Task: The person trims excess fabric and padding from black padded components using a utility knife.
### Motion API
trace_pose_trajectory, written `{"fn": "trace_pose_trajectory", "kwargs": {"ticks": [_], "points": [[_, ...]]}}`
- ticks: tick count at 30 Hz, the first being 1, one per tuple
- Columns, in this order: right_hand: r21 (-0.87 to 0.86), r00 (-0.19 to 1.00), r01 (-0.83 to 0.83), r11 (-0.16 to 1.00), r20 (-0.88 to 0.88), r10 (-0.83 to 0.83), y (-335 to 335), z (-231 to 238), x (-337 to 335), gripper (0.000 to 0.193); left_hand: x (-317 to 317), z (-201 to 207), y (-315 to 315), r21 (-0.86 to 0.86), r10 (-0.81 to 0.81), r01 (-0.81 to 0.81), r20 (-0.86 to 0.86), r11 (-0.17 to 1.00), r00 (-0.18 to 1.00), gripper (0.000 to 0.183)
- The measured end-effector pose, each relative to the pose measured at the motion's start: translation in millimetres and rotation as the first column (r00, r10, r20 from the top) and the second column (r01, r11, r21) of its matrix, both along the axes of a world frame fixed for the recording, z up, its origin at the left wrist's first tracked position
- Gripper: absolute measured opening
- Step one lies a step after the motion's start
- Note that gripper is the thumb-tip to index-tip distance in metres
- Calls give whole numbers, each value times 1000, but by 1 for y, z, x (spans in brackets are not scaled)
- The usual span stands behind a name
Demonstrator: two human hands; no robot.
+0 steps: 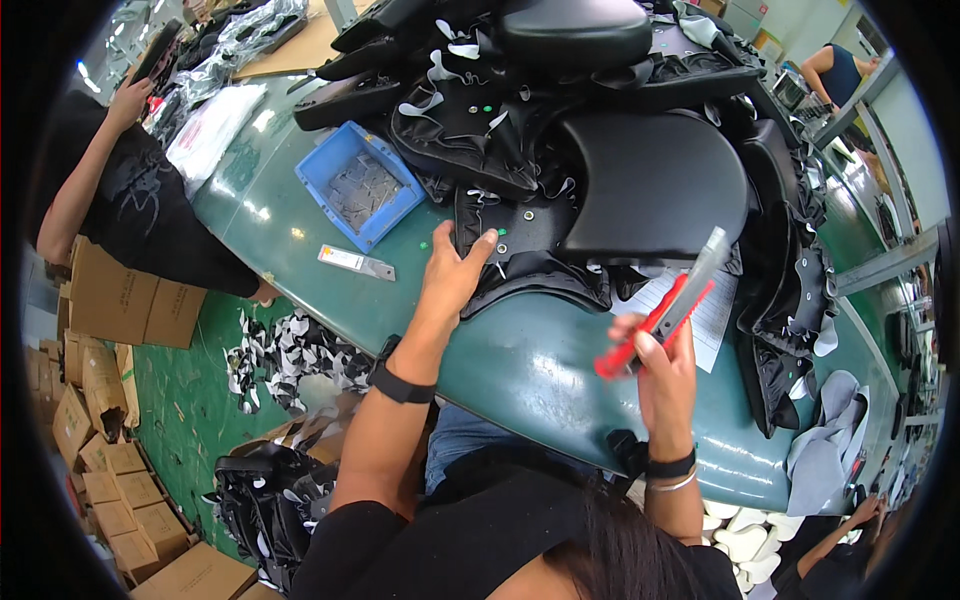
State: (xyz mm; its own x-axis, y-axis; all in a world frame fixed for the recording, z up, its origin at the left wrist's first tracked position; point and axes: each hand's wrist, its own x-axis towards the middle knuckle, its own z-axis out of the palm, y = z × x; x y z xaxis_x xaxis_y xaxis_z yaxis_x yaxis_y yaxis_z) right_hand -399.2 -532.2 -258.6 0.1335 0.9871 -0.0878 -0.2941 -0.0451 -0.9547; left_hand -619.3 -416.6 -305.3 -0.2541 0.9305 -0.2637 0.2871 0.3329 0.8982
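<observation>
My right hand (667,372) is closed around a red utility knife (668,318), its pale blade end pointing up and away. My left hand (455,270) grips the near left edge of a black upholstered pad (515,220), with the thumb on top. This pad lies underside up on the table, showing a flat black panel with small metal fittings and a gathered cover edge. Beside it, partly overlapping, rests a smooth black cushion (655,190). The knife is held above the table, apart from the pads.
A blue bin (362,185) of small metal pieces and a packet of blades (356,262) sit on the green table (530,350). More black pads (575,40) are heaped behind. Printed paper (712,325) lies right. A person (120,190) stands left; cartons (130,300) fill the floor there.
</observation>
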Motion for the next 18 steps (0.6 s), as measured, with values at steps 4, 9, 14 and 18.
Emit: {"fn": "trace_pose_trajectory", "kwargs": {"ticks": [4, 9, 14, 18], "points": [[-30, 993, -96, 995, 69, 97, 43, -1, 9, 67, -19, -12, 2, 47, -118, 109, 323, 993, 939, 68], [-2, 987, 20, 1000, 159, -19, 60, -3, 33, 59, -65, 33, -46, -54, -352, 410, 419, 910, 837, 70], [99, 859, 163, 982, 474, -190, 46, 13, 50, 28, -75, 45, -25, 84, -883, 879, 60, 469, 466, 71], [166, 822, 115, 979, 537, -188, -4, 4, 53, 18, 10, 43, 31, 124, -948, 945, -136, -303, -286, 67]]}}
